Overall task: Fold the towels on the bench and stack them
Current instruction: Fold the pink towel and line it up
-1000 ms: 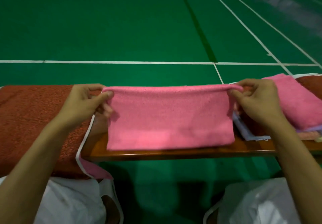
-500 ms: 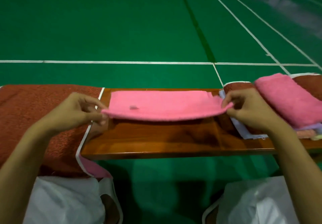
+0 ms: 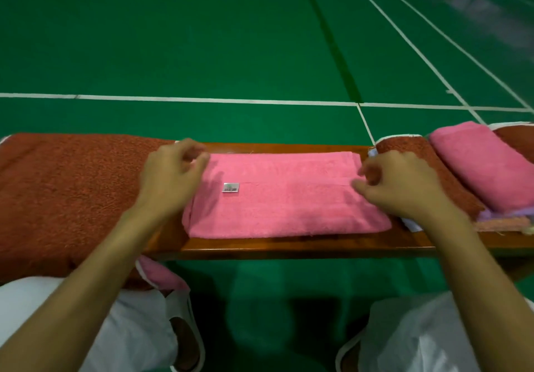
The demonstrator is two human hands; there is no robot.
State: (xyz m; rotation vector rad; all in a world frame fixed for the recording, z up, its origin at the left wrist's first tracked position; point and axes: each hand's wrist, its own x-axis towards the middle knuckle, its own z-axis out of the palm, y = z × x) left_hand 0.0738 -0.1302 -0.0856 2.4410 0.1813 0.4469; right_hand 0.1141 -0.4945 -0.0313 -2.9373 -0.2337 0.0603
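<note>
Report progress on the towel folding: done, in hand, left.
Done: a folded pink towel tops the stack at right. In hand: the middle pink towel lies folded on the bench, left hand and right hand at its ends, not yet stacked. Left: the rust towel spread at left.

Left hand point(image 3: 173, 176) and right hand point(image 3: 404, 185) reach forward, both loosely curled.
</note>
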